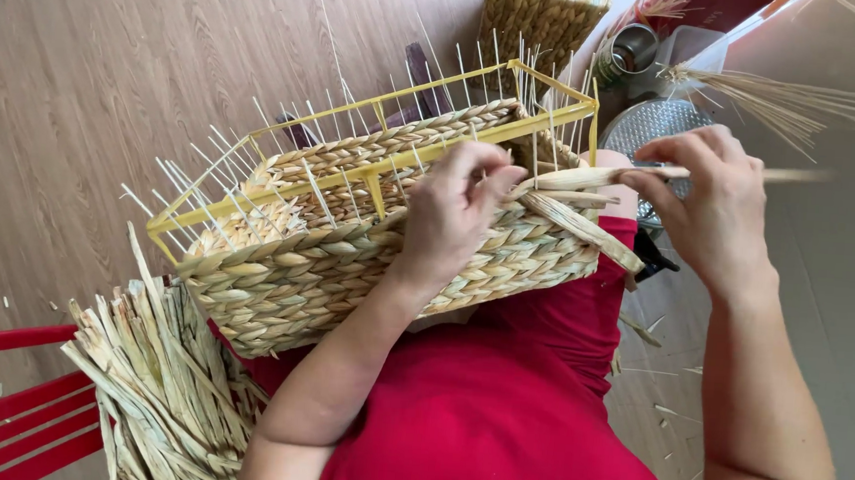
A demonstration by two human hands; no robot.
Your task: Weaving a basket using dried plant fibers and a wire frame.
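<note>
Head view: basket (346,254) lies tilted on the red lap (515,417), centre frame, its yellow frame (376,116) studded with thin spokes. Left hand (449,216) is curled over the woven wall, fingers pinching the strand (592,176) at the rim. Right hand (711,205), at 3 o'clock of the basket, is closed on the same strand. Straw bundle (157,382) lies at 7 o'clock on a red chair (4,421).

No packages, labels, signs, screens.
</note>
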